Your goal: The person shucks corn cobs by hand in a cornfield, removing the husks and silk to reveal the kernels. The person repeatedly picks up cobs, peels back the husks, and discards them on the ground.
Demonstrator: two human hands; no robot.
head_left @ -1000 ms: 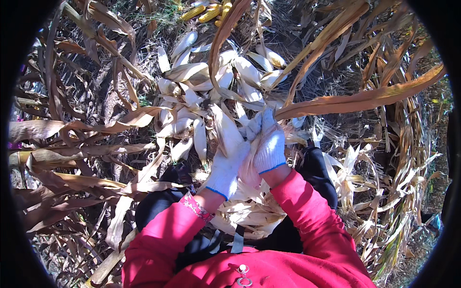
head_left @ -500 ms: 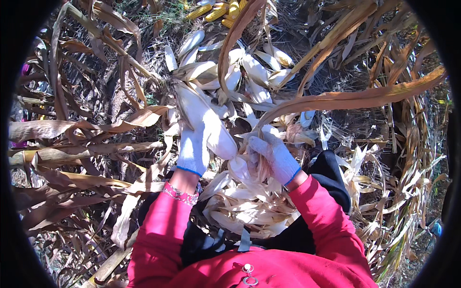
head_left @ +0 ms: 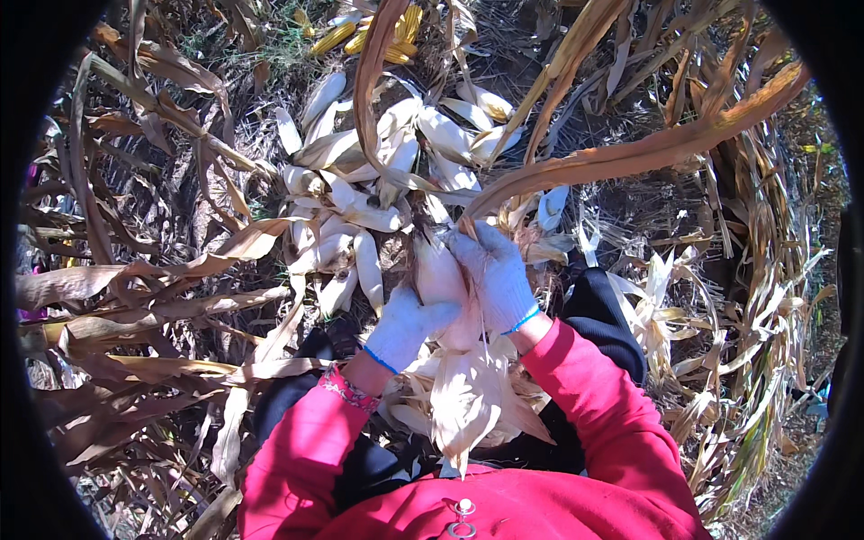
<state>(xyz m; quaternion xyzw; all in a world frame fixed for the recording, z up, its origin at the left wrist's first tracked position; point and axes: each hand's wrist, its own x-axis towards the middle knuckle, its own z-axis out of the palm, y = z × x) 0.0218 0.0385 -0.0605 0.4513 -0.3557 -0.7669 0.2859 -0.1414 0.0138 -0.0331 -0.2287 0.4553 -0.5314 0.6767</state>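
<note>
An ear of corn (head_left: 438,270) in pale husk stands between my two hands, its lower end toward me. My left hand (head_left: 403,329), in a white glove with a blue cuff edge, is closed around its lower left side. My right hand (head_left: 497,277), gloved the same, is closed on its upper right side; the fingertips are partly hidden. Loose peeled husk leaves (head_left: 464,396) hang below the ear toward my lap. Just beyond my hands lies a heap of ears still in pale husks (head_left: 355,211).
Several bare yellow corn cobs (head_left: 335,39) lie at the far end. A long brown dry leaf (head_left: 630,164) arches over the heap from the right. Dry stalks (head_left: 153,310) crowd the left side, and more stalks (head_left: 774,297) stand at the right. Shed husks (head_left: 655,310) lie beside my right knee.
My left hand has moved right and nearer to me, and the large ear now sits between both hands. Husk leaves hang lower. The whole view has shifted slightly.
</note>
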